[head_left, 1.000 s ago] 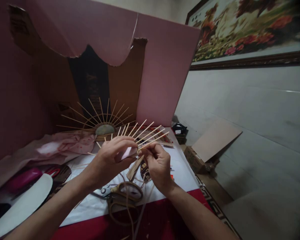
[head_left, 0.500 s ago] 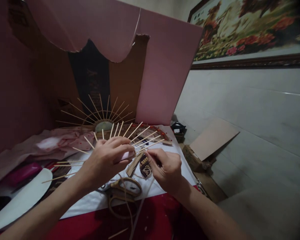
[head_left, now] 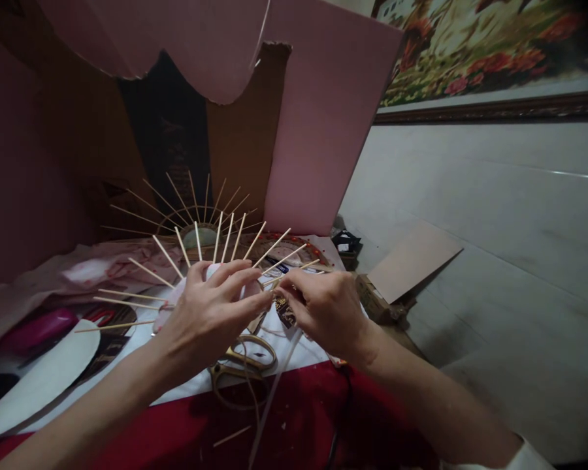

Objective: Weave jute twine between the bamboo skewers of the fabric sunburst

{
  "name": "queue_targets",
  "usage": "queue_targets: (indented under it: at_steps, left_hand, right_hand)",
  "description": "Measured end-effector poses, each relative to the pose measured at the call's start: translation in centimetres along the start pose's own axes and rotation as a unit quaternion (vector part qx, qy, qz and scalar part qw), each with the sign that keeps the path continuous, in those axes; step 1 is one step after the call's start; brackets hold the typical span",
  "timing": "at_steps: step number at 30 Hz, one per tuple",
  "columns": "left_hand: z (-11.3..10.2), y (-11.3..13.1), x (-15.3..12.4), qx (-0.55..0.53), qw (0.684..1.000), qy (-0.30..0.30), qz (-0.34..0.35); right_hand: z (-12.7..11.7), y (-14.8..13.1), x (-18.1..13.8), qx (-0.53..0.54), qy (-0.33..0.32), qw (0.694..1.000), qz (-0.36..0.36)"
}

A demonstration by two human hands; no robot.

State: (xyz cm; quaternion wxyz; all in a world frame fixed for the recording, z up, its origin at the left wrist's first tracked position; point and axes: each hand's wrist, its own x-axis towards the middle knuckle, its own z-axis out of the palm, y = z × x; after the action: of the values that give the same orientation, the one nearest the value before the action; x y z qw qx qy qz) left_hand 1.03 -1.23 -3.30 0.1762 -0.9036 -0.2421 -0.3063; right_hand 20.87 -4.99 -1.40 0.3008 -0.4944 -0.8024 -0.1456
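Observation:
Thin wooden sticks (head_left: 228,238) fan out from a pale round piece (head_left: 163,316), mostly hidden behind my left hand (head_left: 220,297). The fingers of that hand curve over the piece and grip it. At the right end of the fan, my right hand (head_left: 318,307) is closed in a pinch beside the lowest sticks. What lies between its fingertips is too small to make out. Beneath the hands are scissors (head_left: 247,359) with gold-coloured handles, crossed by a thin cord (head_left: 251,391). A translucent strip (head_left: 279,385) trails down from near my right hand.
A finished-looking stick fan (head_left: 203,235) leans at the back against a pink cardboard panel (head_left: 318,130). Pink cloth (head_left: 112,264), a magenta object (head_left: 44,329) and a white curved sheet (head_left: 53,378) lie left. Cardboard (head_left: 416,261) stands by the wall at right.
My left hand has spread further over the round piece, its fingers reaching toward my right hand. The stick fan has turned and risen slightly. The view has shifted a little.

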Motion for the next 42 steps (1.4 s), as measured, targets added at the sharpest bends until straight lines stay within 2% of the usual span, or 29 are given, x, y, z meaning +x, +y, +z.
queue_targets:
  at_steps: [6,14,32,42]
  left_hand:
    - [0.0,0.1,0.0,-0.055,0.997,0.051,-0.019]
    - [-0.1,0.2,-0.2,-0.007,0.994,0.104,0.026]
    - [0.3,-0.2,-0.7,0.037,0.992,0.109,0.043]
    - [0.6,-0.2,-0.5,0.004,0.992,0.121,0.021]
  right_hand:
    - [-0.8,-0.3,0.1,-0.050,0.027,0.998,-0.038]
    - [-1.7,-1.2,-0.2,-0.085,0.041,0.993,-0.070]
    - [-1.8,-1.2,0.4,-0.098,0.038,0.992,-0.074]
    - [-1.5,-1.1,0.5,-0.101,0.040,0.991,-0.081]
